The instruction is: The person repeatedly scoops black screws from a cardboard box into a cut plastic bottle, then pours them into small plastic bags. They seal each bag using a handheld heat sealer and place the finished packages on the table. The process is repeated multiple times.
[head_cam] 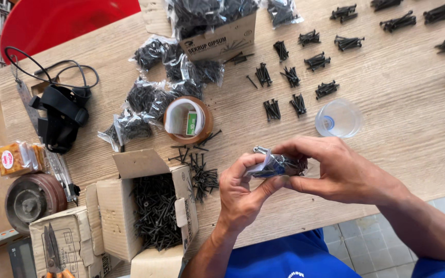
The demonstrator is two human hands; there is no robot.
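left hand (240, 193) grip: closed around small clear bag of black screws (279, 166), steadying it | right hand (336, 172) grip: pinches bag's top | bag between both, above desk (397, 128) edge | open screw box (155, 211) left of grip

A pale wooden tabletop (397, 92) is lit by bright daylight. Grey floor tiles (356, 239) are seen below the hands, and something red and rounded (52, 20) far up-left.
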